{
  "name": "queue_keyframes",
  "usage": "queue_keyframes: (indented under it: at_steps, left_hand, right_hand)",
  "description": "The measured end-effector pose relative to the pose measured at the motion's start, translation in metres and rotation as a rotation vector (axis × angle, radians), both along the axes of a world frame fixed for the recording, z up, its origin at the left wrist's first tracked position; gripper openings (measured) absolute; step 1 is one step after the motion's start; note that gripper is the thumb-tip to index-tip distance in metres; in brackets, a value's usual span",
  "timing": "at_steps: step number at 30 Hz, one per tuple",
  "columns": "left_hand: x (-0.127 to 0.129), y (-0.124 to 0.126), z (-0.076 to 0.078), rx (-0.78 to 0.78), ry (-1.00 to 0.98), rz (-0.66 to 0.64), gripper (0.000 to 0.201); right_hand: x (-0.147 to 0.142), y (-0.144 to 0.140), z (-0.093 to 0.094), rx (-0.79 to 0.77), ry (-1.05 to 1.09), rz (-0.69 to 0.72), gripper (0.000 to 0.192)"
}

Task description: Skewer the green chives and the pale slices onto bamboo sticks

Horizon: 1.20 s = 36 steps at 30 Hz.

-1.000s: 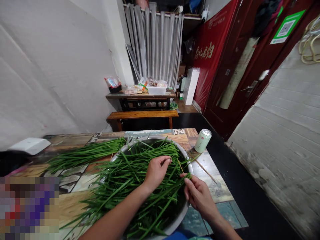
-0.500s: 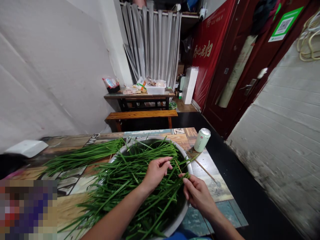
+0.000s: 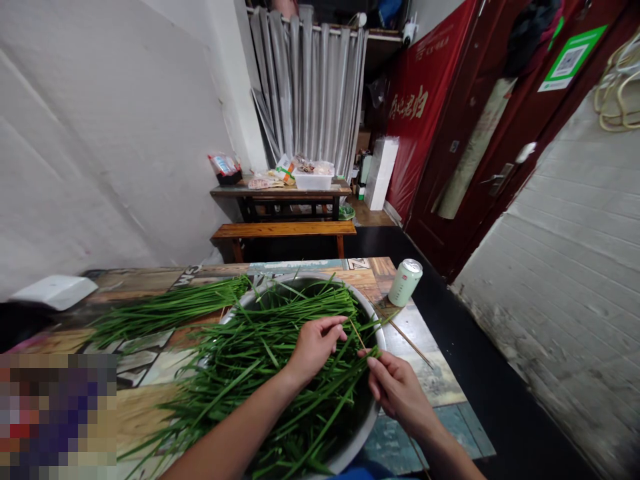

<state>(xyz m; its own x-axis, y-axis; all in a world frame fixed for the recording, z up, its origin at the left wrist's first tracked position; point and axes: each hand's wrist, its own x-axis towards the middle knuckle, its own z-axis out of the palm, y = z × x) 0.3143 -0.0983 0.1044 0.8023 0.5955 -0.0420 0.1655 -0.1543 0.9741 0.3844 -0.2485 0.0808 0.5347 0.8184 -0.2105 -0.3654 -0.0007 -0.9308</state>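
I've got both hands over the big round metal basin (image 3: 376,333), which is heaped with long flat green chive leaves (image 3: 270,373). My left hand (image 3: 313,347) rests on top of the pile, fingers curled narrow, thumb and forefinger pinched on a leaf or two near the basin's far right rim. My right hand (image 3: 397,390) sits just beside it at the right edge, fingertips closed narrow around the ends of a few green leaves; a thin wooden skewer (image 3: 356,333) stands between the two hands, and I cannot tell which hand grips it. A second bundle of green chives (image 3: 170,310) lies on the patterned wooden table (image 3: 435,380) left of the basin. A pale green drink can (image 3: 405,281) stands upright near the table's far right corner, well apart from my hands.
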Motion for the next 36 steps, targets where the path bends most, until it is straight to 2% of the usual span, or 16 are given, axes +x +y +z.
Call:
queue_keyframes:
  at_steps: [5, 15, 24, 27, 32, 33, 34, 36]
  left_hand:
    - [0.0, 0.0, 0.0, -0.001, -0.005, 0.015, 0.037]
    - [-0.001, 0.001, -0.002, 0.009, -0.012, -0.005, 0.036]
    - [-0.004, 0.0, -0.003, 0.049, -0.027, -0.073, 0.034]
    - [-0.006, -0.006, -0.003, 0.054, -0.018, -0.151, 0.034]
    - [-0.011, -0.013, 0.008, 0.131, 0.001, -0.487, 0.027]
    - [-0.011, -0.012, 0.009, 0.16, 0.004, -0.485, 0.027]
    - [-0.011, -0.01, 0.009, 0.204, 0.01, -0.422, 0.027]
    - [-0.009, -0.007, 0.006, 0.356, 0.042, -0.21, 0.026]
  right_hand:
    - [0.002, 0.0, -0.005, 0.009, -0.007, 0.013, 0.045]
    - [0.0, 0.001, -0.003, 0.011, -0.005, 0.008, 0.046]
    - [0.002, -0.002, -0.007, 0.073, 0.033, 0.021, 0.049]
    - [0.002, -0.004, -0.008, 0.109, 0.042, 0.029, 0.05]
    - [0.002, -0.008, -0.009, 0.154, 0.088, 0.002, 0.048]
    - [0.002, -0.008, -0.01, 0.16, 0.095, -0.003, 0.045]
    - [0.002, -0.009, -0.011, 0.164, 0.098, -0.008, 0.042]
    - [0.002, -0.01, -0.013, 0.163, 0.093, -0.015, 0.038]
